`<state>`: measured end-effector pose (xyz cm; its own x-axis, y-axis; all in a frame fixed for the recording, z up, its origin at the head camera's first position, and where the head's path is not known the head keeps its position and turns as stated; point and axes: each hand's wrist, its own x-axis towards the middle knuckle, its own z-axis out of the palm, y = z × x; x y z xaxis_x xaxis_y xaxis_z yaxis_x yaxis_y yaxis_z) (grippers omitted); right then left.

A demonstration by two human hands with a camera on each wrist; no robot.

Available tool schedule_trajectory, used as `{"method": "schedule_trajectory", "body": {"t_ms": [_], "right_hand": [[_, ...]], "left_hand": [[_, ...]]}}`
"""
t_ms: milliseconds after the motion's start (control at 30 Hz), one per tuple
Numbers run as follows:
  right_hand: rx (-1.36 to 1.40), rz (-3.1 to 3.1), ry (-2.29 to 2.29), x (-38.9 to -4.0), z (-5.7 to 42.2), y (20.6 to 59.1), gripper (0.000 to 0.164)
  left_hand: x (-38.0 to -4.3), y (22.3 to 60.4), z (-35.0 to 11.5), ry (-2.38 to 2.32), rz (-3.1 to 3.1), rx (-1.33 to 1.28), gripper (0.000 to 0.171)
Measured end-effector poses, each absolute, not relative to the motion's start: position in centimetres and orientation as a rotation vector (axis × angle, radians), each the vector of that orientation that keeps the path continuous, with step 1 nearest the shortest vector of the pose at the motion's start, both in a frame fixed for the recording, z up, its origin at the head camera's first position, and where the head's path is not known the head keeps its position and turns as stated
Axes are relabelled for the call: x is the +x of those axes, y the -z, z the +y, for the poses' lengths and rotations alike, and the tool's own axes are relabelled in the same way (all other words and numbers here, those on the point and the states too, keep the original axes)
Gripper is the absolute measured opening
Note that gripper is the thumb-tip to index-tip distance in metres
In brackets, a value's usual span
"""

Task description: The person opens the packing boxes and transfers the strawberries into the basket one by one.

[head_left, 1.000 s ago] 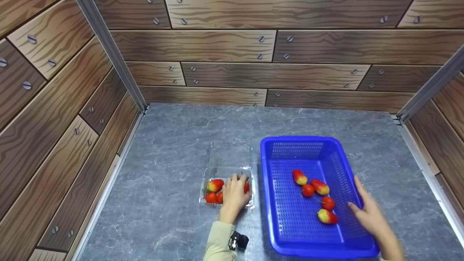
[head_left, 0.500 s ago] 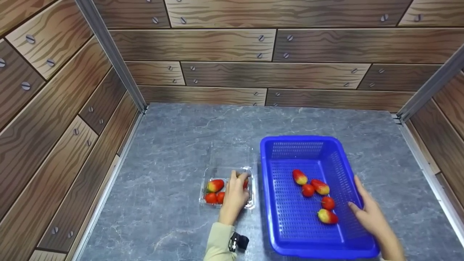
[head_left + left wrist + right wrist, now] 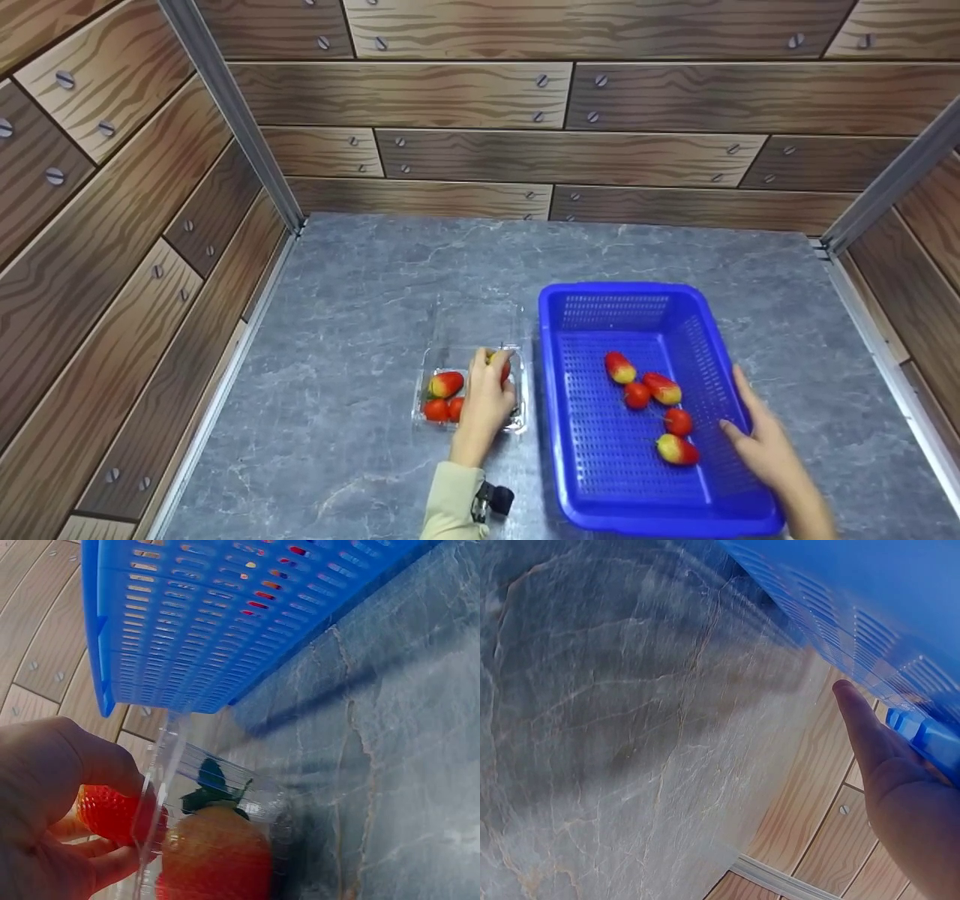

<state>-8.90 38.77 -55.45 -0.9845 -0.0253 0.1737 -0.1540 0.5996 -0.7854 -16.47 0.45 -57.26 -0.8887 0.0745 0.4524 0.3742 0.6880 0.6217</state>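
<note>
My left hand [image 3: 486, 401] reaches into a clear plastic clamshell box [image 3: 418, 401] and pinches a red-and-yellow toy strawberry [image 3: 112, 811]. Its dimpled red skin shows between thumb and fingers in the left wrist view. Beyond the box wall there, another strawberry [image 3: 217, 847] has green leaves. At the box's left are a red-and-yellow fruit [image 3: 446, 384] and small round red fruits [image 3: 436, 409]; the hand hides part of the contents. My right hand [image 3: 769, 446] grips the right wall of a blue basket [image 3: 553, 420], thumb over the rim inside, fingers along the outside.
Inside the basket lie several fruits, among them a red-and-yellow one [image 3: 678, 450] and a round red one [image 3: 637, 395]. The box's clear lid [image 3: 476, 322] lies folded back. Wood-patterned walls [image 3: 465, 97] enclose the grey marbled tabletop [image 3: 337, 322].
The left hand has shifted slightly, its fingers drawing together around the strawberry at the box's right, which shows more now. The right hand and basket stay in place.
</note>
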Motion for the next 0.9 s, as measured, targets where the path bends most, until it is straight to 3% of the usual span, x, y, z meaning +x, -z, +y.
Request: {"method": "schedule_trajectory", "body": {"t_ms": [233,567,900], "right_hand": [[0.158,-2.664,-1.358,-8.9,38.7,55.5,0.089],[0.149,-2.675,-1.352,-8.8,38.6,55.6,0.09],[0.141,-2.684,-1.351,-8.7,38.7,55.7,0.09]], "left_hand": [[-16.3,55.4,0.3,1.125,-2.532,-0.287,0.057],[-15.7,51.6,1.0,1.145,-2.456,-0.343,0.048],[-14.2,47.6,3.9,1.402,-2.469,-0.613,0.051]]}}
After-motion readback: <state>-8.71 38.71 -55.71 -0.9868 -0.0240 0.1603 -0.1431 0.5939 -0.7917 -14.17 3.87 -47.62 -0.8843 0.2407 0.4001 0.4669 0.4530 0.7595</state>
